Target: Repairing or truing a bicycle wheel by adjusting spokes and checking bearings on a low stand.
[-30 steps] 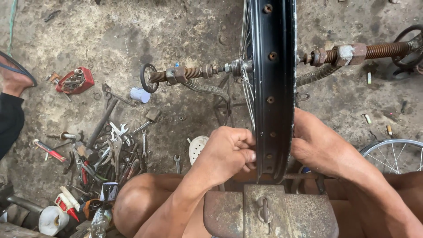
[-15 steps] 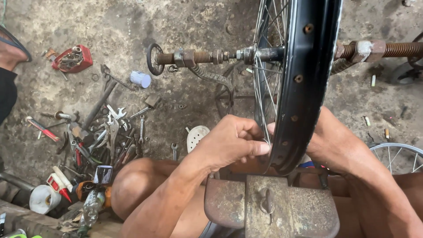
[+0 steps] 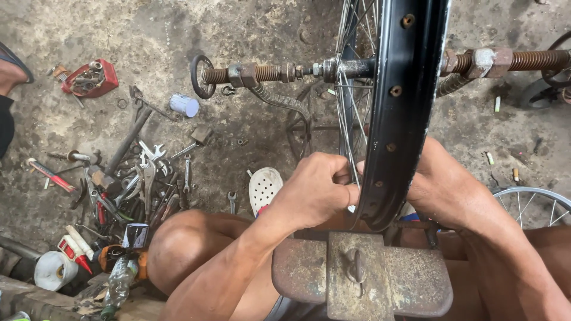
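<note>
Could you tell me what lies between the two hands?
In the head view, the black rim stands between the left hand and right hand.

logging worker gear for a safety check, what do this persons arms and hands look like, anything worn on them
Both arms are bare as far up as the view shows: no sleeves. The left hand and right hand wear no gloves, and no watch, bracelet or ring shows on the visible parts. The fingers look smudged with workshop grime. The right hand is partly hidden behind the black wheel rim.

Red-and-white tube (image 3: 72, 249) and white roll (image 3: 55, 270) (lower left).
</note>
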